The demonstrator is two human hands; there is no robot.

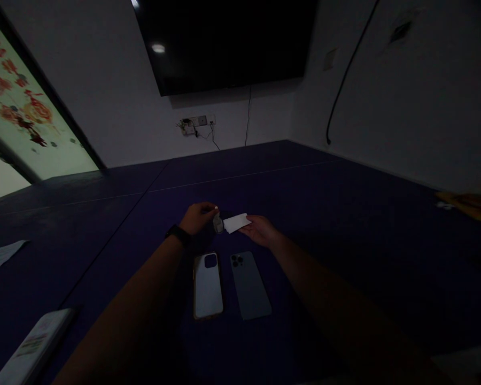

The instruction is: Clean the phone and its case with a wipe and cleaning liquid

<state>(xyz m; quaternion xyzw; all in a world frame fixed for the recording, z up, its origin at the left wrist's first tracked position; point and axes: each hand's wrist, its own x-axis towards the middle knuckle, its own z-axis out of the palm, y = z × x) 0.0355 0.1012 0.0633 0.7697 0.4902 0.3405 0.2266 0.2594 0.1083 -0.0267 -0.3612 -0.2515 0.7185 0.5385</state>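
My left hand (199,216), with a dark watch (178,234) on the wrist, is closed in a pinch at the top of a small, pale, see-through object (218,222). What kind of object this is cannot be made out in the dim light. Beside it, my right hand (260,230) grips the right end of a folded or stacked white paper (236,222), thumb on top. Closer to me, a phone case (208,286) with a light back and tan edge lies on the blue surface. Right of the case rests a grey-blue phone (250,286), camera side up.
A white box or thick booklet (34,345) lies at the lower left, with a printed sheet (2,258) beyond it. Something yellow (471,206) sits at the far right. Wall sockets with cables (198,124) are below a large screen (232,43).
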